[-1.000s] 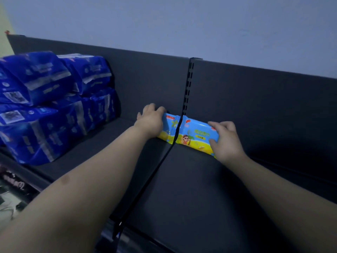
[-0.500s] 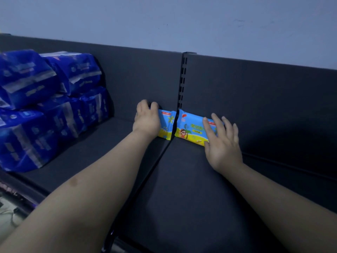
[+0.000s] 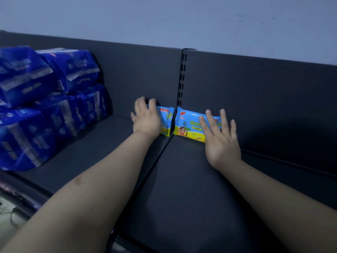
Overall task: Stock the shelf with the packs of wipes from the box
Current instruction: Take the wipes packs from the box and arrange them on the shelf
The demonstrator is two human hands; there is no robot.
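**Packs of wipes stand at the back of a dark shelf, one hand on each**

Two small packs, bright blue and yellow with a cartoon child printed on the front, stand on their long edges against the shelf's dark back panel. They sit side by side at the far middle of the shelf. A slotted metal upright rises between them, and a seam in the shelf floor runs from its foot toward the viewer.

The left pack is just left of the upright. The left hand covers its left end, with the fingers reaching up over its top edge. I cannot tell whether those fingers grip the pack or only rest on it.

The right pack is just right of the upright. The right hand lies flat against its right half, its fingers straight and spread, pressing on the front.

Both bare forearms stretch in from the near edge, well apart.

At the far left of the shelf is a stack of large, dark blue plastic-wrapped bundles, two layers high. A pale wall shows above the back panel.
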